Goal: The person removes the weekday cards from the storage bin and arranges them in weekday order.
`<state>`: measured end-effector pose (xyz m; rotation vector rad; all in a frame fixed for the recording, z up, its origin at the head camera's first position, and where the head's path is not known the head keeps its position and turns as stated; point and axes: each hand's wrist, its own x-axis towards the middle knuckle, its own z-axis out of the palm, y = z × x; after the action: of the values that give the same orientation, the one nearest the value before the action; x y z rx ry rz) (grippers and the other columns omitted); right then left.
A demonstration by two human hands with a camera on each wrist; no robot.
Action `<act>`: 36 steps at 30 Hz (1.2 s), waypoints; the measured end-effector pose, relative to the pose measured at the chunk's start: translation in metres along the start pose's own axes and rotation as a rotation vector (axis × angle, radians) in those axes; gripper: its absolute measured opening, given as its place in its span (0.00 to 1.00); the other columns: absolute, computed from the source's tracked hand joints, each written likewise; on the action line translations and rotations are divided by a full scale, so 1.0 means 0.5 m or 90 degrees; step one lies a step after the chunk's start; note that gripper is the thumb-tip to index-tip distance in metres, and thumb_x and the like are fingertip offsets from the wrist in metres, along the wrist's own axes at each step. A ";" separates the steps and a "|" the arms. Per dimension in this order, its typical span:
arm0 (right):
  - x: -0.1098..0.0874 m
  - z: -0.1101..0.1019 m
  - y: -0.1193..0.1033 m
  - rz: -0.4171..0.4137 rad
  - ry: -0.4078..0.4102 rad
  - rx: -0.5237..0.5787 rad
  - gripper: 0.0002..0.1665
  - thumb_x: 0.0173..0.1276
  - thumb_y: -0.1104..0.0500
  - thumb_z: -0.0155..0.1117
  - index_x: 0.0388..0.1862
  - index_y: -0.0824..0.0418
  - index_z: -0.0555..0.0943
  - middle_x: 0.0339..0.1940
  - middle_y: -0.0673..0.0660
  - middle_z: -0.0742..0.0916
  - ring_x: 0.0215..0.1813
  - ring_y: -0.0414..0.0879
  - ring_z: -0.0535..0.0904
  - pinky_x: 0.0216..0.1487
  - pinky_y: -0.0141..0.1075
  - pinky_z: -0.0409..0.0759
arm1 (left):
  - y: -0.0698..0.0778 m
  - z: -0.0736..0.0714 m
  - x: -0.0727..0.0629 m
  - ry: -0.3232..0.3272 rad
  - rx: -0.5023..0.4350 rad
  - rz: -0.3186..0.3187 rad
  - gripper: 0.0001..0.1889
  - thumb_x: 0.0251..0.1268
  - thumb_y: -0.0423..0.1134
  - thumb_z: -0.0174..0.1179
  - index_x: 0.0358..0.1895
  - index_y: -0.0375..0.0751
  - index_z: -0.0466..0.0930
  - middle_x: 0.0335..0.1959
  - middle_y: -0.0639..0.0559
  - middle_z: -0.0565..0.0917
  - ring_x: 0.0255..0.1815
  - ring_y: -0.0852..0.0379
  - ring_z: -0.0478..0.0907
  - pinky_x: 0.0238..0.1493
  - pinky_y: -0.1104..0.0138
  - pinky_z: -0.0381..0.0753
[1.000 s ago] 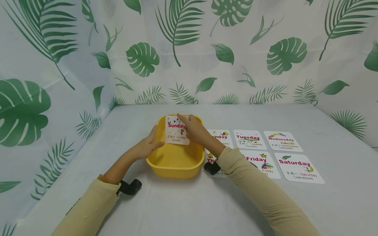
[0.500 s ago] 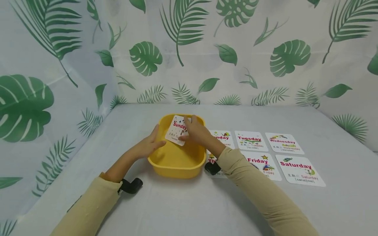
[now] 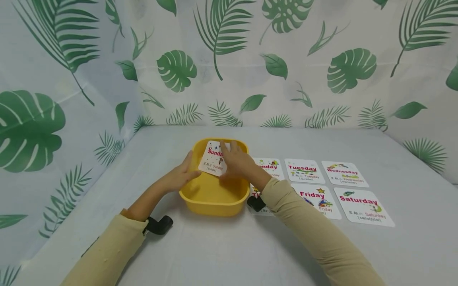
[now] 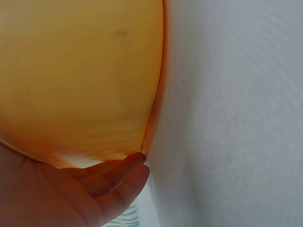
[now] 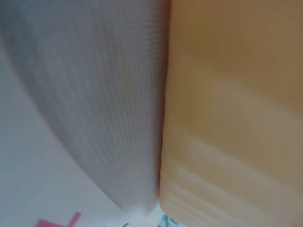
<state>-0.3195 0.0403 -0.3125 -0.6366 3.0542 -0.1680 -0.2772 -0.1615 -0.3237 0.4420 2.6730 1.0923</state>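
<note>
A yellow plastic basin (image 3: 214, 208) stands on the table. My left hand (image 3: 177, 176) holds its left side, thumb over the rim; in the left wrist view the fingers (image 4: 124, 182) lie along the outer wall. My right hand (image 3: 237, 162) reaches over the basin's right rim and holds the right edge of a white square "Sunday" word card (image 3: 212, 161). The card tilts within the far half of the basin, its printed face toward me. The right wrist view shows only the basin's outer wall (image 5: 232, 118) and the pale tabletop, the right hand hidden there.
Right of the basin, several weekday cards lie face up in two rows: Tuesday (image 3: 304, 171), Wednesday (image 3: 344, 173), Friday (image 3: 320, 202) and Saturday (image 3: 365, 206) among them. The right forearm covers part of the nearer cards. A leaf-print cloth (image 3: 229, 91) hangs behind the table.
The Sunday card has turned from nearly square-on to tilted, and shifted slightly left over the last half second. The right fingers have shifted on its edge. The left hand keeps its place on the basin.
</note>
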 end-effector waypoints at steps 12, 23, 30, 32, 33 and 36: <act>-0.006 -0.005 0.014 -0.102 0.047 0.127 0.60 0.54 0.53 0.68 0.74 0.60 0.39 0.63 0.66 0.59 0.43 0.50 0.72 0.47 0.35 0.78 | -0.003 0.001 -0.002 0.000 0.004 0.008 0.41 0.70 0.47 0.42 0.70 0.34 0.23 0.73 0.37 0.33 0.73 0.40 0.38 0.71 0.50 0.42; -0.025 -0.024 0.030 -0.195 0.043 0.222 0.56 0.55 0.64 0.62 0.73 0.62 0.38 0.54 0.62 0.61 0.40 0.49 0.71 0.40 0.32 0.75 | 0.001 0.002 -0.005 0.003 -0.005 0.002 0.41 0.70 0.47 0.43 0.71 0.36 0.24 0.73 0.38 0.35 0.73 0.41 0.40 0.71 0.50 0.44; -0.100 -0.042 0.043 -0.187 0.045 0.278 0.57 0.56 0.59 0.65 0.74 0.59 0.39 0.53 0.59 0.61 0.43 0.49 0.69 0.41 0.32 0.73 | 0.003 0.003 -0.005 0.008 0.002 0.001 0.40 0.70 0.46 0.42 0.70 0.35 0.24 0.73 0.37 0.36 0.73 0.41 0.41 0.71 0.50 0.44; -0.128 -0.045 0.048 -0.189 0.056 0.298 0.56 0.56 0.60 0.65 0.74 0.58 0.39 0.53 0.59 0.61 0.44 0.48 0.68 0.42 0.34 0.74 | 0.004 0.004 -0.006 0.010 0.000 -0.002 0.40 0.70 0.46 0.42 0.71 0.35 0.24 0.73 0.37 0.36 0.73 0.41 0.41 0.71 0.50 0.44; -0.143 -0.046 0.050 -0.191 0.063 0.305 0.56 0.56 0.60 0.65 0.74 0.57 0.40 0.53 0.58 0.62 0.45 0.48 0.68 0.42 0.35 0.75 | 0.005 0.004 -0.007 0.011 -0.002 -0.003 0.40 0.70 0.46 0.43 0.71 0.36 0.24 0.73 0.37 0.36 0.73 0.41 0.41 0.71 0.50 0.44; -0.188 -0.050 0.060 -0.193 0.080 0.322 0.56 0.56 0.58 0.65 0.74 0.56 0.41 0.51 0.57 0.63 0.44 0.47 0.68 0.43 0.35 0.77 | 0.003 0.005 -0.007 0.011 -0.006 -0.007 0.41 0.70 0.46 0.43 0.71 0.36 0.24 0.73 0.38 0.35 0.73 0.41 0.40 0.71 0.50 0.43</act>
<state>-0.2465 0.1079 -0.2914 -1.0585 2.8140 -0.9771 -0.2730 -0.1604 -0.3241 0.4177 2.6808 1.1094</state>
